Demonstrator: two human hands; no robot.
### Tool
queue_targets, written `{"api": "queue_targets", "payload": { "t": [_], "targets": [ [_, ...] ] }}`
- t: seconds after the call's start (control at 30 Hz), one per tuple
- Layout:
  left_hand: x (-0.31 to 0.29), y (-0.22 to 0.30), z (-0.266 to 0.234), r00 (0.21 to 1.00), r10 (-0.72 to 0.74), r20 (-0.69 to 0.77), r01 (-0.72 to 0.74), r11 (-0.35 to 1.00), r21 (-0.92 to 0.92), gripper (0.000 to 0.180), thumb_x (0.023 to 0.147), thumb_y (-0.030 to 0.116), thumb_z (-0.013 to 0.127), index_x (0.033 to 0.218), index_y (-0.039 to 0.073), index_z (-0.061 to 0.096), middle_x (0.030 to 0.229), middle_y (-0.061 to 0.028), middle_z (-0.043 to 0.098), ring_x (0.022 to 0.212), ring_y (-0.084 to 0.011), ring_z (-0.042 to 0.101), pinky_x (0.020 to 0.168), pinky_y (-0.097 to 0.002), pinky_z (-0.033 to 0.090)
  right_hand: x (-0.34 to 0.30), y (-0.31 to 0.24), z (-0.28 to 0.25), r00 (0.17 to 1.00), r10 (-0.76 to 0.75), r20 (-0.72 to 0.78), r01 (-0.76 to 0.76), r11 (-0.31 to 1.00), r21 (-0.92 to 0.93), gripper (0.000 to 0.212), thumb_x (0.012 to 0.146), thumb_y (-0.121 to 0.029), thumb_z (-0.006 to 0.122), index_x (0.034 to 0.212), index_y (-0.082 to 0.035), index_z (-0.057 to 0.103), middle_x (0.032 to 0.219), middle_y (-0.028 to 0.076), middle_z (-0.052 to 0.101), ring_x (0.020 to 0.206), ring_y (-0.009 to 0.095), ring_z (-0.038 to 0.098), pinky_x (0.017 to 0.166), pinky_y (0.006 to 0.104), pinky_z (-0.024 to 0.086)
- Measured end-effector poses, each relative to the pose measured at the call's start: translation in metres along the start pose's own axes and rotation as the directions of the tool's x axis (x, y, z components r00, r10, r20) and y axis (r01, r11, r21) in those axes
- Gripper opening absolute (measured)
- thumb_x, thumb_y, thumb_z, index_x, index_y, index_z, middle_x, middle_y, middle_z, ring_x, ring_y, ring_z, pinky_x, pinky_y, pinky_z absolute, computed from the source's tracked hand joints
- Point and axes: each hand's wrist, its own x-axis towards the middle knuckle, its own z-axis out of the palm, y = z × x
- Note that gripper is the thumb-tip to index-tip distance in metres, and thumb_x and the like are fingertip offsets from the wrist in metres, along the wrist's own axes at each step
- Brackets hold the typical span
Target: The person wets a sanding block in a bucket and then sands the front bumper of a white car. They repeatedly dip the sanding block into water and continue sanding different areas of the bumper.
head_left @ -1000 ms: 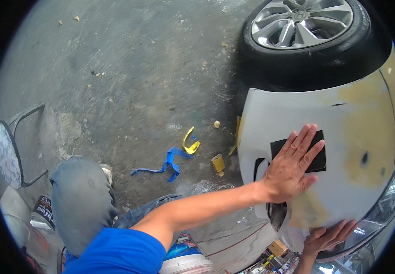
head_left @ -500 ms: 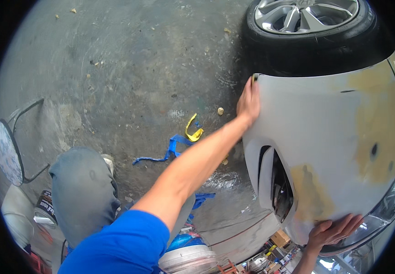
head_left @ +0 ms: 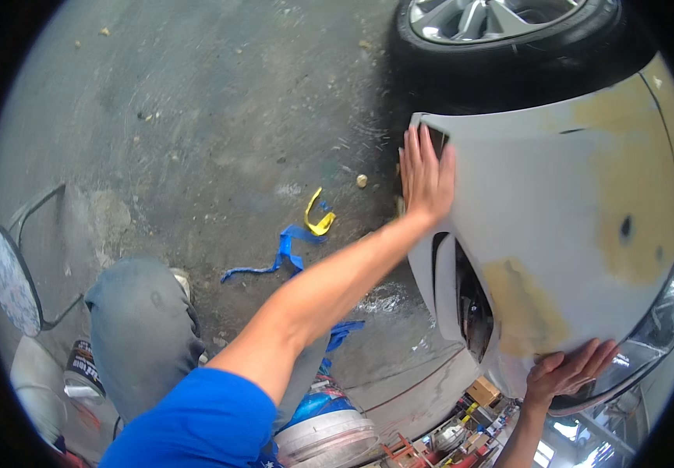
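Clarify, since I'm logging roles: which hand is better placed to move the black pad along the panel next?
Probably the left hand: it partly covers the black pad at one corner of the grey panel. The right hand rests near the headlight, away from the pad.

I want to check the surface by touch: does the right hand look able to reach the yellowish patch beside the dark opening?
Probably yes: the right hand is close to the yellowish patch, and nothing visible lies between them. The left hand is away from that path, nearer the wheel.
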Motion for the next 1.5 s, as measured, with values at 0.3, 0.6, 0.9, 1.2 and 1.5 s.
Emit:
{"api": "queue_targets", "payload": {
  "t": [0.3, 0.6, 0.9, 1.2, 1.5],
  "targets": [
    [-0.138, 0.088, -0.008, 0.871, 0.458, 0.18, -0.446, 0.889, -0.106, 0.08, 0.102, 0.042, 0.045, 0.159, -0.003, 0.012, 0.166, -0.0263, 0.008, 0.155, -0.0412, 0.006, 0.125, -0.0514, 0.003, -0.005, 0.001, -0.005, 1.0, 0.009, 0.024, -0.009, 1.0, 0.022, 0.055, 0.107, -0.034, 0.036, 0.15, 0.0, 0.037, 0.158, 0.022, 0.032, 0.144, 0.05, 0.031, 0.116, 0.0607, 0.03],
    [-0.046, 0.028, 0.001, 0.968, -0.248, 0.023, 0.249, 0.968, -0.026, 0.081, 0.106, 0.052, 0.032, 0.159, -0.004, 0.007, 0.166, -0.0278, 0.002, 0.155, -0.0392, -0.002, 0.124, -0.0521, 0.001, 0.001, -0.002, -0.003, 1.0, 0.016, 0.001, -0.016, 0.999, 0.032, 0.054, 0.106, -0.034, 0.037, 0.149, 0.0, 0.04, 0.157, 0.022, 0.034, 0.144, 0.049, 0.032, 0.117, 0.0608, 0.03],
    [-0.006, 0.001, -0.017, 0.997, 0.012, 0.081, -0.014, 1.0, 0.023, 0.085, 0.104, 0.058, 0.027, 0.158, -0.005, 0.01, 0.166, -0.0259, 0.004, 0.156, -0.036, 0.0, 0.125, -0.0477, 0.001, 0.001, -0.003, -0.005, 1.0, 0.012, -0.004, -0.012, 1.0, 0.023, 0.054, 0.107, -0.034, 0.036, 0.149, 0.0, 0.039, 0.157, 0.023, 0.034, 0.143, 0.049, 0.033, 0.116, 0.0611, 0.031],
    [-0.033, 0.049, -0.006, 0.773, 0.609, 0.178, -0.618, 0.786, -0.003, 0.084, 0.104, 0.055, 0.036, 0.159, -0.003, 0.009, 0.166, -0.0237, 0.01, 0.155, -0.0371, 0.005, 0.125, -0.0501, 0.007, -0.001, 0.0, -0.005, 1.0, 0.013, 0.017, -0.014, 0.999, 0.042, 0.055, 0.107, -0.033, 0.037, 0.152, -0.001, 0.035, 0.16, 0.021, 0.03, 0.147, 0.046, 0.029, 0.119, 0.0574, 0.026],
    [-0.031, 0.112, -0.004, 0.798, 0.587, 0.137, -0.591, 0.807, -0.021, 0.087, 0.105, 0.057, 0.031, 0.156, -0.01, 0.012, 0.164, -0.0297, 0.01, 0.154, -0.0406, 0.006, 0.125, -0.0472, 0.007, -0.008, 0.003, -0.01, 0.999, 0.008, 0.035, -0.008, 1.0, 0.012, 0.054, 0.106, -0.033, 0.037, 0.148, 0.0, 0.04, 0.156, 0.023, 0.034, 0.143, 0.05, 0.033, 0.115, 0.0616, 0.032]
  ]
}}
